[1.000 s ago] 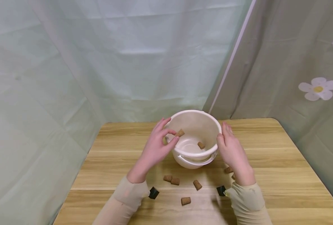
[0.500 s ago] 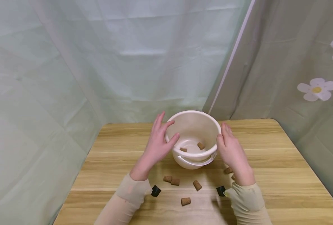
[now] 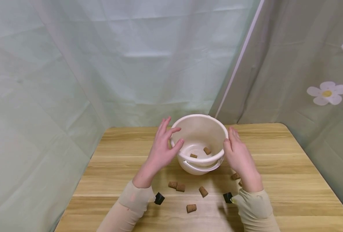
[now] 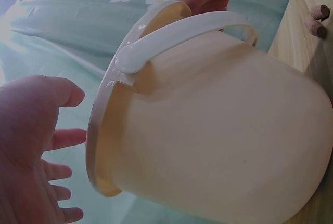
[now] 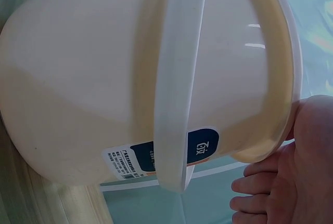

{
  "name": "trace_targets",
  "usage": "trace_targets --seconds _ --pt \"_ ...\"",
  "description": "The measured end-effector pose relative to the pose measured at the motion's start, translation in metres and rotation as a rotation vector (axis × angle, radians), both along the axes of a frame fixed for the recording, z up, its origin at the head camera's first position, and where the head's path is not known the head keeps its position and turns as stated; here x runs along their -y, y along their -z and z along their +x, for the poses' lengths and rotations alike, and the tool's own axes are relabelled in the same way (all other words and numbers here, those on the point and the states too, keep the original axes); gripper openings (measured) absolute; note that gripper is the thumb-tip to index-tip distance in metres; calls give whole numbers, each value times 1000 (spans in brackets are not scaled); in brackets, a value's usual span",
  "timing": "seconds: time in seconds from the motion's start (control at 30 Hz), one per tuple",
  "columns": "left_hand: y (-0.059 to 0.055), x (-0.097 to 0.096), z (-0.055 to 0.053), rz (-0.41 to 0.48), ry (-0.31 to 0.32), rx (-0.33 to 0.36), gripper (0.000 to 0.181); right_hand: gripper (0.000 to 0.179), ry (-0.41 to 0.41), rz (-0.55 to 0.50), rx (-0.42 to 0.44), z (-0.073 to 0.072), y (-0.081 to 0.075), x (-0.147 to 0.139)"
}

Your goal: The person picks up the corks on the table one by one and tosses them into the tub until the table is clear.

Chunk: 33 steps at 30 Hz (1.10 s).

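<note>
1. Head view, far L: L hand has let go, fingers spread, holding nothing, thumb + index just above the bucket's L rim. 1 s ago it pinched a cork there.
2. Paired corks lie touching on the counter, L of the bucket's front; a front cork lies closest to the person.
3. White bucket stands upright mid-counter, handle down at front. Dropped cork is now on its floor, partly cut off by the near rim, a touch further R than 0.5 s ago.
4. Other inside cork lies just R of it, apart. So 2 in; I'd judge that drop done, L hand free.
5. Slanted cork is on the counter, nr the bucket's front.
6. R hand rests against the bucket's R rim, fingers mostly straight, prob. steadying it; same spot as 1 s ago. Two R corks sit by its wrist, partly hidden. Approx. 6 outside, so most of the work looks undone.
</note>
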<state>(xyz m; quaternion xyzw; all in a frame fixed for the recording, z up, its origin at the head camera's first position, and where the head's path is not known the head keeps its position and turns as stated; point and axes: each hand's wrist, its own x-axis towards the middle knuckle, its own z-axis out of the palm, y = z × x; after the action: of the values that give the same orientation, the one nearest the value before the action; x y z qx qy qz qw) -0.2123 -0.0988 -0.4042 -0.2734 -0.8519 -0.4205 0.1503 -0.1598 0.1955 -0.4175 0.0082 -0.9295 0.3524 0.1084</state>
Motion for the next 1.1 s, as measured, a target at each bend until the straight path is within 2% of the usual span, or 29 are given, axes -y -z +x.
trace_targets --seconds 0.43,0.63,0.8,0.97,1.1 --pt "7 10 4 69 -8 -3 38 66 -2 -8 -6 -1 1 -1" --pt "14 22 6 84 -42 19 37 66 -1 -6 -10 -2 2 -1" --pt "18 34 9 99 -41 28 37 65 -4 -4 -13 -2 1 -2" --pt "27 49 12 109 -64 28 32 65 -4 0 -15 -2 1 -1" --pt "34 59 18 100 -86 62 30 65 -2 5 -20 -2 1 -1"
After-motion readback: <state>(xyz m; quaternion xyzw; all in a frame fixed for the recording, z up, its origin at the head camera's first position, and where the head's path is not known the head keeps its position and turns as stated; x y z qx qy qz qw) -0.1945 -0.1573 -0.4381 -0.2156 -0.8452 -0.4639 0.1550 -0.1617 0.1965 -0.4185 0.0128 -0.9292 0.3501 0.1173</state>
